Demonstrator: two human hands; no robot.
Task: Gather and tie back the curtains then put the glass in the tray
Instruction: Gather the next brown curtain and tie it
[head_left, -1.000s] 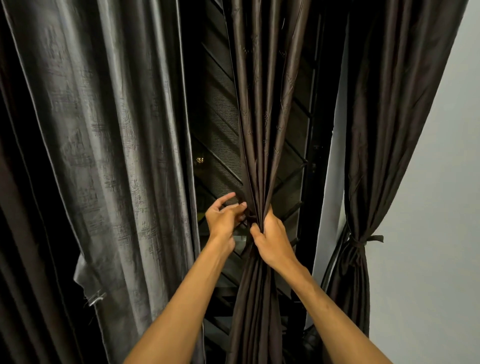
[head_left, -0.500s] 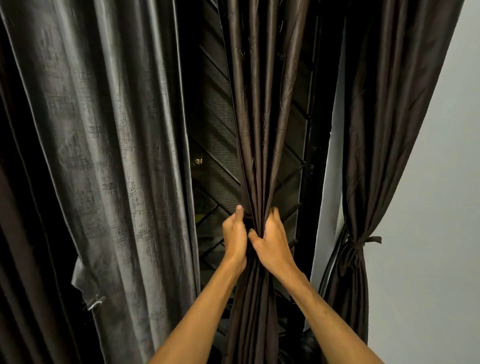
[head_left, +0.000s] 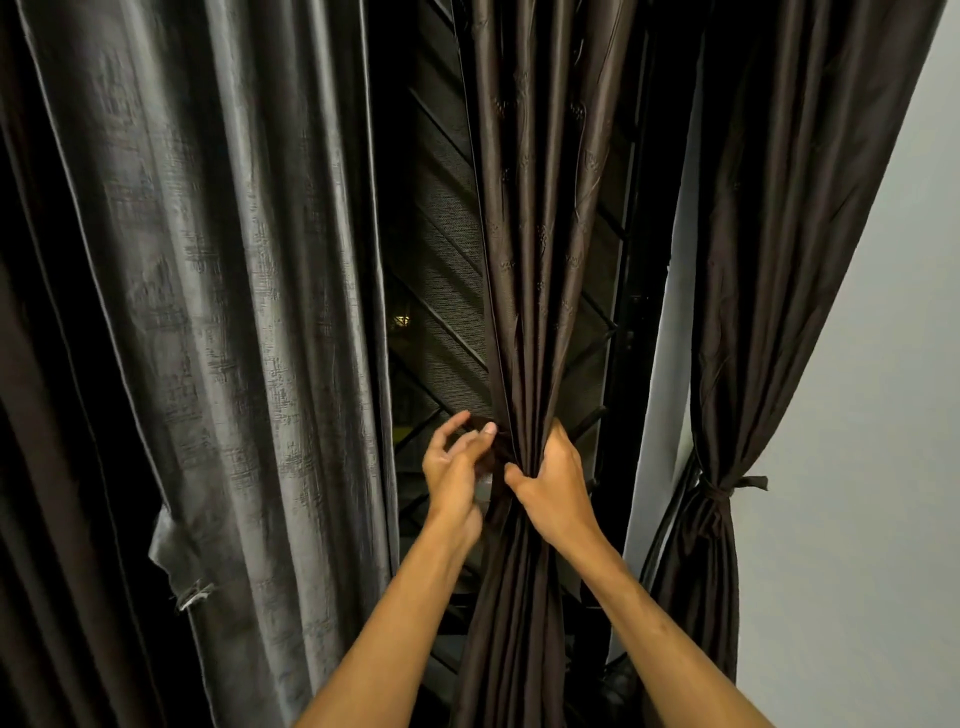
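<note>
A pale plain wall (head_left: 878, 467) is seen at the right. A dark window grille (head_left: 441, 260) is crossed by diagonal bars, and a small yellow light (head_left: 401, 321) is glimpsed through it.

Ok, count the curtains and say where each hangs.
3. A grey curtain hangs at left; a gathered brown curtain in the middle, gripped by the right hand; a tied brown curtain at right. Dark folds far left may be a fourth.

I see a dark window (head_left: 441, 234) crossed by slanted bars, a small yellowish light (head_left: 401, 321) showing through it, a pale frame strip (head_left: 670, 364) beside it, and a plain grey wall (head_left: 857, 467) at right.
</note>
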